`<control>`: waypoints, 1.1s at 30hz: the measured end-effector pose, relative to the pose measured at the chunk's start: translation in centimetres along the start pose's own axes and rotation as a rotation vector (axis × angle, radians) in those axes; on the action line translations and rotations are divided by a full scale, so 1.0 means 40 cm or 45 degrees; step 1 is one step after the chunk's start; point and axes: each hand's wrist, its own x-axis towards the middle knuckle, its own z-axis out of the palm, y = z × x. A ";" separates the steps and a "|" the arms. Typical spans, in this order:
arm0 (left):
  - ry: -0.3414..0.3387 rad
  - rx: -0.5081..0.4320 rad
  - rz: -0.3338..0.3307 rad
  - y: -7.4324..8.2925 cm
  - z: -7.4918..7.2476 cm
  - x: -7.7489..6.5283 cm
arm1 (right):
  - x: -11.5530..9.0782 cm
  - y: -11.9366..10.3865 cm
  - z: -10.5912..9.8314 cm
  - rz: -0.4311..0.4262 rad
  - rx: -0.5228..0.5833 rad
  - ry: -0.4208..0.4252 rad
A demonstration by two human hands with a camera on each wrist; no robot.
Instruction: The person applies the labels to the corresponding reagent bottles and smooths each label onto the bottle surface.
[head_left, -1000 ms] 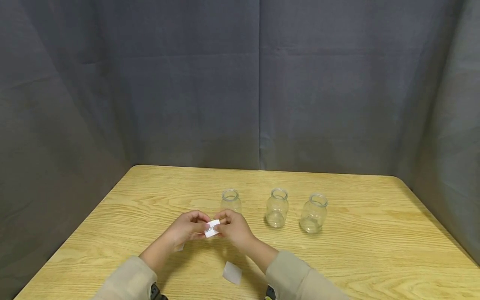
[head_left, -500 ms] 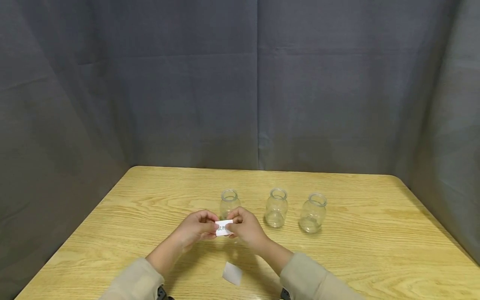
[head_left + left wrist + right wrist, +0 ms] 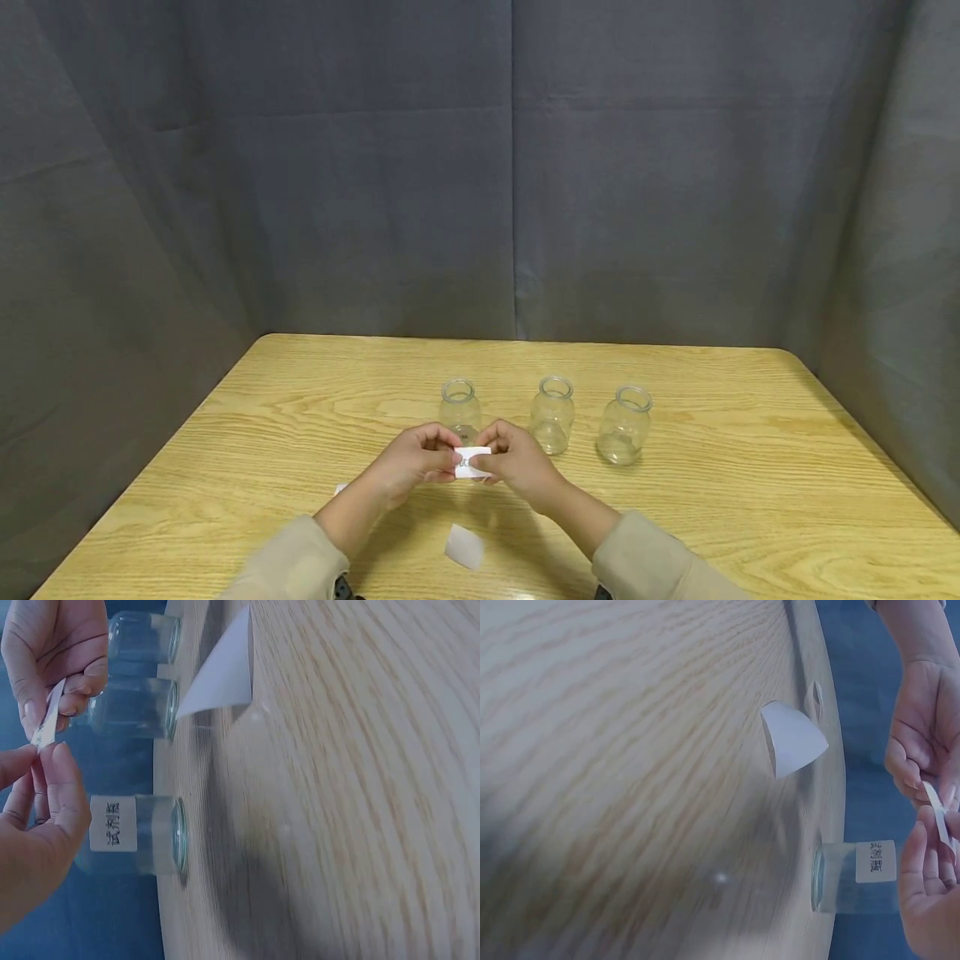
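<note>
Both hands meet over the table, in front of the leftmost glass jar (image 3: 459,407). My left hand (image 3: 412,461) pinches the left end of a small white printed label (image 3: 471,470) between thumb and fingers. On its right end, my right hand (image 3: 521,467) pinches the same label. In the left wrist view the label (image 3: 49,724) shows nearly edge-on, slightly bent. That leftmost jar (image 3: 157,832) bears a white label with printed characters on its side. Fingers partly hide the held label's print.
Two more clear glass jars, a middle one (image 3: 552,417) and a right one (image 3: 624,427), stand unlidded on the wooden table (image 3: 750,467). A curled white paper piece (image 3: 465,547) lies nearer me. Another white scrap (image 3: 341,488) shows beside my left forearm. Grey curtains (image 3: 375,208) surround the table.
Both hands have moved to the right with the label, which has turned from tilted to about level. The jars and the curled paper piece have stayed in place.
</note>
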 end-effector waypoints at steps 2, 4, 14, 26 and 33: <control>-0.021 0.008 0.001 0.000 0.006 0.002 | -0.005 -0.001 -0.006 0.002 -0.018 -0.001; -0.037 0.004 0.006 -0.001 0.012 0.005 | -0.011 -0.001 -0.012 0.007 -0.027 -0.008; -0.110 -0.055 -0.020 0.002 0.036 0.010 | -0.035 0.005 -0.045 0.009 -0.013 -0.047; -0.196 -0.069 -0.048 -0.002 0.048 0.021 | -0.057 0.013 -0.068 0.012 0.010 -0.076; -0.240 -0.040 -0.057 0.003 0.052 0.017 | -0.066 0.017 -0.079 0.041 0.021 -0.099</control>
